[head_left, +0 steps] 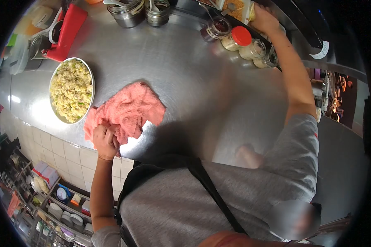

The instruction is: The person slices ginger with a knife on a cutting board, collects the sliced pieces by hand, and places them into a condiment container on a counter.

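My left hand (106, 141) rests at the near edge of the steel counter, its fingers curled into a crumpled pink cloth (132, 105). Just beyond the cloth, to the left, stands a white oval plate (93, 88) heaped with fried rice (71, 90) flecked with green. My right arm stretches to the far right, where my right hand (266, 20) is over a container of orange-yellow shreds (234, 9). A pale yellow-green bit of food (251, 13) shows beside its fingers. The fingertips are mostly hidden, so I cannot see their grip.
Below my right hand sit a dark sauce jar (215, 29) with a spoon, a red-lidded jar (237, 38) and two glass jars (253, 49). Metal pots (127, 14) with spoons stand at the back. A red holder (68, 33) is at far left; shelves (66, 206) hold bowls below.
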Available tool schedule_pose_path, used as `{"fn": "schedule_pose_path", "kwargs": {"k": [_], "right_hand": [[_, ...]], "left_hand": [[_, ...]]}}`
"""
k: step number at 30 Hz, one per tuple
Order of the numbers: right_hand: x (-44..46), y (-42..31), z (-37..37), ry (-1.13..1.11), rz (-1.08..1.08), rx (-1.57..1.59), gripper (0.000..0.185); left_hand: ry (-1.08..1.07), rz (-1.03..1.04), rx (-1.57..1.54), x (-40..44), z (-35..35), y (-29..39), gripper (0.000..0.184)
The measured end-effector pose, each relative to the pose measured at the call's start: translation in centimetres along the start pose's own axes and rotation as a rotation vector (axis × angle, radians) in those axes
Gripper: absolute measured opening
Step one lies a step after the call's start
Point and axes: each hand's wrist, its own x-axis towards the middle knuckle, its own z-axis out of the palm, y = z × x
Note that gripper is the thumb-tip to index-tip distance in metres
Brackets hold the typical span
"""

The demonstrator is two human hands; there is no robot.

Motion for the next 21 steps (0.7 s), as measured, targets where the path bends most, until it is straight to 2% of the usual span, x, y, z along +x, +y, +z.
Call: {"fn": "schedule_pose_path", "kwargs": {"k": [3, 6, 9, 12, 15, 18, 21], "right_hand": [[0.5, 1.2, -3.5, -0.366, -0.170, 0.232, 0.060], [5.4, 8.5, 7.4, -0.189, -0.270, 0.442, 0.073], [3.4, 6.2, 6.0, -0.100, -0.066, 0.140, 0.080], [2.9, 4.7, 3.8, -0.209, -0.102, 0.108, 0.079], [1.4, 3.1, 2.0, -0.180, -0.064, 0.086, 0.079], [1.1, 4.7, 4.4, -0.062, -0.108, 0.051, 0.079], [1.3, 6.2, 4.1, -0.141, -0.199, 0.244, 0.080]], "left_hand": [[0.010, 0.009, -0.010, 0.0, 0.2, -0.1, 0.027], [0.011, 0.015, -0.013, 0.1, 0.1, 0.0, 0.027], [0.013, 0.013, -0.007, 0.1, 0.0, 0.0, 0.027], [0.017, 0.006, -0.013, 0.2, -0.1, 0.1, 0.027], [0.009, -0.003, -0.014, 0.1, -0.1, 0.0, 0.027], [0.020, 0.004, -0.016, 0.0, 0.0, 0.0, 0.027], [0.017, 0.009, -0.014, 0.0, 0.0, -0.1, 0.027]]}}
